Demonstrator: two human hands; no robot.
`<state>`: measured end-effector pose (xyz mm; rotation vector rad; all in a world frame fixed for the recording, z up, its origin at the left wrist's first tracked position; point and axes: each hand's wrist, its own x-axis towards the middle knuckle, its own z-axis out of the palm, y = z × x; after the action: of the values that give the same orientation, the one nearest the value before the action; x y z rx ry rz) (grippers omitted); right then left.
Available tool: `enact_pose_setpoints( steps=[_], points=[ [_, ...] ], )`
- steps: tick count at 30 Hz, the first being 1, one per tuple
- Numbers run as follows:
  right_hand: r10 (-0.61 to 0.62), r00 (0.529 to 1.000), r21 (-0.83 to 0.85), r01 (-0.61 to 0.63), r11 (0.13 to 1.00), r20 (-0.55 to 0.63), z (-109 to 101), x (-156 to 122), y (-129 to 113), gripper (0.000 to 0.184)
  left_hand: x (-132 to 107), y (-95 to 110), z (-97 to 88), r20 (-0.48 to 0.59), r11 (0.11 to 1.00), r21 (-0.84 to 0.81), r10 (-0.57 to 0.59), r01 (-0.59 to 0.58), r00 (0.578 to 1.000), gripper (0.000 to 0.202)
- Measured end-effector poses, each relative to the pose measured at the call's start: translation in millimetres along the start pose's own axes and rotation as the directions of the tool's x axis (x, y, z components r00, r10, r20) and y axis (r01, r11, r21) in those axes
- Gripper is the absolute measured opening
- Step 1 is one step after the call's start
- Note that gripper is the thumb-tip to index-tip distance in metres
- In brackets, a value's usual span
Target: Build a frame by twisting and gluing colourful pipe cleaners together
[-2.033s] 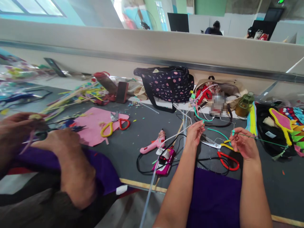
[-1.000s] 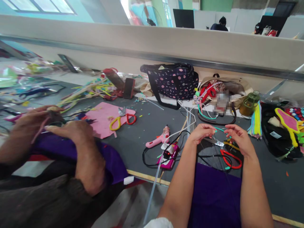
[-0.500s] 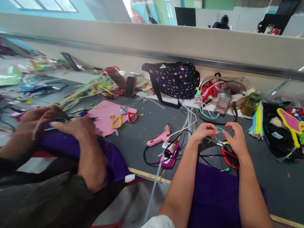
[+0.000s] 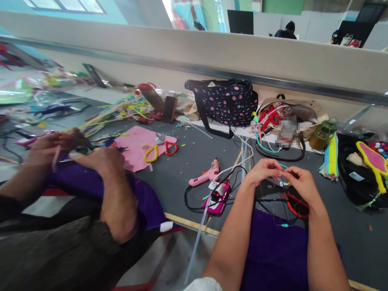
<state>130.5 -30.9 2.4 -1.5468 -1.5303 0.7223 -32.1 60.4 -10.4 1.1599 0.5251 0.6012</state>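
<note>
My left hand [image 4: 263, 170] and my right hand [image 4: 300, 184] meet fingertip to fingertip above the grey table [image 4: 182, 161], both pinched on a thin teal wire [image 4: 283, 166]. The wire's loose end hangs down to a small teal tip [image 4: 285, 225] over the purple cloth [image 4: 274, 254] on my lap. Red-and-yellow scissors [image 4: 295, 202] lie under my right hand.
A pink glue gun [image 4: 204, 177], a magenta device [image 4: 220, 196] with black cables, a dotted bag [image 4: 226, 101], a pink sheet [image 4: 138, 147] with scissors [image 4: 160, 150] and craft sticks lie around. A co-worker's hands [image 4: 91, 159] work on purple cloth at left.
My hands were apart with the teal wire stretched between them. They have come together until the fingertips touch. The camera view shifted slightly left.
</note>
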Motion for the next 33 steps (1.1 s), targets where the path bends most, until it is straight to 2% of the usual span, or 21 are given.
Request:
enact_pose_setpoints(
  steps=[3,8,13,15,18,25,29,33],
  points=[
    [0.086,0.994,0.209,-0.098,0.973,0.063,-3,-2,-5,0.03,-3,4,2.6,0.044,1.0,-0.013,-0.02,0.02,0.999,0.028],
    [0.194,0.977,0.395,-0.214,0.894,0.091,-5,-2,-9,0.033,-1,2,1.2,0.043,0.999,-0.035,-0.021,0.022,0.999,0.028],
    [0.25,0.965,0.484,-0.185,0.855,-0.074,-17,-1,-1,0.045,4,-3,-5.3,-0.035,0.999,-0.054,-0.005,0.003,0.999,0.03],
    [0.241,0.968,0.48,-0.177,0.859,-0.075,-24,-3,-1,0.047,3,-2,-7.2,-0.047,0.997,-0.073,-0.002,-0.001,0.999,0.03],
    [0.229,0.973,0.421,-0.206,0.883,-0.003,-31,-8,-5,0.049,1,1,-9.0,-0.085,0.994,-0.112,0.01,-0.019,0.996,0.031],
    [0.328,0.94,0.257,-0.34,0.905,0.088,-39,-40,-4,0.055,5,2,-13.3,-0.244,0.966,-0.238,0.037,-0.097,0.969,0.031],
    [0.4,0.915,0.253,-0.401,0.88,0.057,-45,-68,0,0.053,9,-1,-15.3,-0.303,0.954,-0.273,0.034,-0.121,0.952,0.031],
    [0.446,0.892,0.315,-0.445,0.838,0.073,-42,-91,0,0.053,10,-1,-16.0,-0.315,0.949,-0.289,0.032,-0.128,0.949,0.031]
  ],
)
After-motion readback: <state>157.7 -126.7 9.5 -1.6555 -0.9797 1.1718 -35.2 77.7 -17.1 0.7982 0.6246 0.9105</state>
